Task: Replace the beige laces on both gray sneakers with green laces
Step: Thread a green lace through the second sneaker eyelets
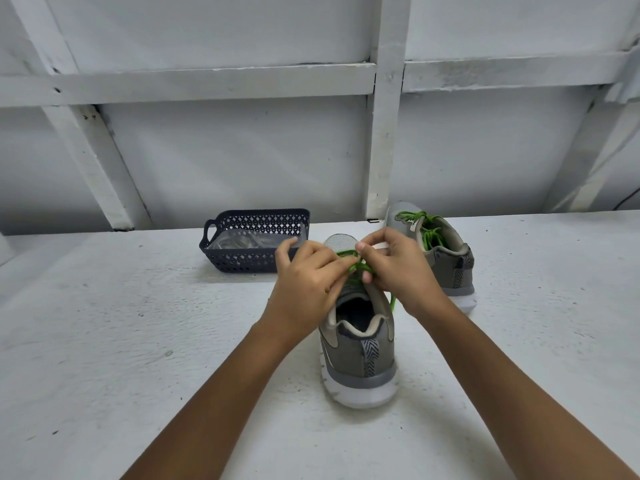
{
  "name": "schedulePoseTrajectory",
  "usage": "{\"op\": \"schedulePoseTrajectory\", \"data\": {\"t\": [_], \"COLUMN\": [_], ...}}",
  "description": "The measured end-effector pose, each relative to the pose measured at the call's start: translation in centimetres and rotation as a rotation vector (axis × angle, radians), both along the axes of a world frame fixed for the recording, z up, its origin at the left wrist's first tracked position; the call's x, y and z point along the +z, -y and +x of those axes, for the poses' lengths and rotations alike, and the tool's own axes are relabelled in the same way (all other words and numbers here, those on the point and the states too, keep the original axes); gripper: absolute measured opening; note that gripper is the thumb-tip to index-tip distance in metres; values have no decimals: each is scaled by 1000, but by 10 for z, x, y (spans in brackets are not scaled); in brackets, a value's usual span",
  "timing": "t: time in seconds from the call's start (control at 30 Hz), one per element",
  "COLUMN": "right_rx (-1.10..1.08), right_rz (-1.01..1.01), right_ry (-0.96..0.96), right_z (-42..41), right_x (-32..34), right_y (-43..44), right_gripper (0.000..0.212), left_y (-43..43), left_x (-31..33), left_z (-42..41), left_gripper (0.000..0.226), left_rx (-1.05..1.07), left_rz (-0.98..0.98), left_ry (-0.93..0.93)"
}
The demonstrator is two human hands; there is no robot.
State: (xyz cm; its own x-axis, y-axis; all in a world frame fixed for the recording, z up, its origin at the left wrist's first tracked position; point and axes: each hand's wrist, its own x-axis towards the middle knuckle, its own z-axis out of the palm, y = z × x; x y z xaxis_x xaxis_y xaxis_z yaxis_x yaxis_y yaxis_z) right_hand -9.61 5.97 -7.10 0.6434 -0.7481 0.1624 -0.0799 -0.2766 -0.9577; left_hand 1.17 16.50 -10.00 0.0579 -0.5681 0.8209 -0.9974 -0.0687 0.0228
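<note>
A gray sneaker [360, 355] stands in the middle of the white table, heel toward me. Over its tongue my left hand [308, 282] and my right hand [398, 268] both pinch its green lace [360, 266]; one lace end hangs down the shoe's right side. My hands hide most of the lacing. A second gray sneaker [450, 268] stands behind and to the right, with a green lace [429, 233] threaded through it.
A dark blue perforated basket [256, 216] sits at the back left of the table [138, 341], holding clear plastic and what look like pale laces. A white wall with beams rises right behind the table's far edge.
</note>
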Motion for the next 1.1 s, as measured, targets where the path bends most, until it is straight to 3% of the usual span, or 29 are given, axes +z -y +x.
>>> {"op": "schedulePoseTrajectory", "data": {"t": [0.07,0.13,0.2,0.27,0.33,0.47,0.57,0.73,0.83,0.97,1.1], "right_rx": [-9,-24,-44,-43,-7,37,47,-31,17,28,21], "right_rz": [-9,-28,-141,-263,-295,-303,-197,-68,135,185,193], "right_ry": [41,90,68,3,-6,22,42,22,41,29,31], "right_z": [-1,-4,-7,-12,-16,-17,-20,-35,-45,-50,-49], "right_x": [3,7,9,7,6,4,0,-16,-28,-34,-33], "right_y": [0,-2,-4,-7,-11,-15,-6,16,19,15,15], "right_gripper": [19,27,38,50,56,25,26,28,28,29,28], "left_y": [-2,-2,-5,-9,-10,-9,-9,-18,-26,-31,-31], "left_x": [4,10,26,40,46,45,40,23,14,10,14], "left_z": [-1,-10,-18,-23,-27,-33,-28,-2,5,6,7], "left_gripper": [23,30,31,23,24,22,22,28,28,26,30], "left_rx": [65,87,-49,-289,-394,-402,-293,-77,-76,-173,-184], "left_rz": [60,157,263,230,153,82,32,-79,-100,-91,-18], "left_ry": [64,-154,-668,-1191,-1424,-1513,-1517,-1691,-1839,-2074,-2091]}}
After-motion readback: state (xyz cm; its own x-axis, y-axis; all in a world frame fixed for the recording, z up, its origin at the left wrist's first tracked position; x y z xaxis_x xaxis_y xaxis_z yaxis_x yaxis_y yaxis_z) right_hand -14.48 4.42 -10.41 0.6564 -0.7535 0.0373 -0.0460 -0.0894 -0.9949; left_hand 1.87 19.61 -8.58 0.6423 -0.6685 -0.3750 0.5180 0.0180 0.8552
